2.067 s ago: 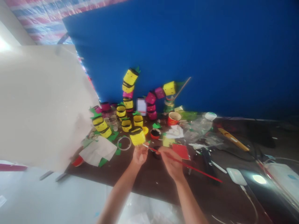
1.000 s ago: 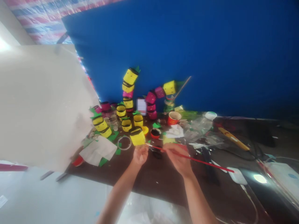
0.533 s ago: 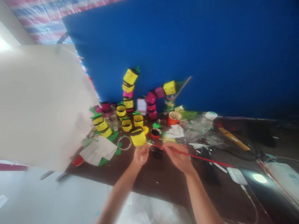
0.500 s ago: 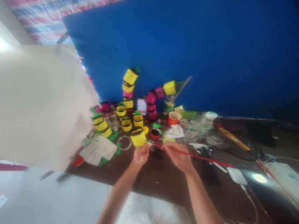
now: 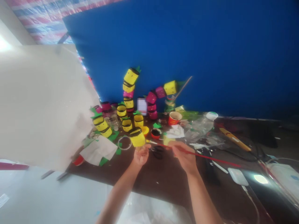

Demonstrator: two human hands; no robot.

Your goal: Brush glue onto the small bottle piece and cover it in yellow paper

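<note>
My left hand (image 5: 141, 155) is closed around the lower part of a small yellow-painted cup (image 5: 137, 139) with a black rim, held up over the table. In my right hand (image 5: 184, 154) is a long red paintbrush (image 5: 210, 157), pinched near its bristle end. Its yellow-tinted tip points left at the cup's right side; whether it touches, I cannot tell. Just behind the held cup lies a yellow dish (image 5: 145, 130). A red tub with dark contents (image 5: 155, 133) stands to its right. Black-handled scissors (image 5: 158, 152) lie between my hands.
Yellow and magenta cup chains (image 5: 128, 102) rise against the blue board (image 5: 187, 40). White paper (image 5: 99, 150) and a clear ring (image 5: 124, 143) lie at left. A red-and-white paper cup (image 5: 175, 118), plastic bottle (image 5: 211, 116), yellow-handled tool (image 5: 234, 139) and white charger (image 5: 237, 176) sit at right.
My right hand and the paintbrush have moved a little to the right, drawing the tip back from the cup. The yellow cup has tilted slightly leftward in my left hand.
</note>
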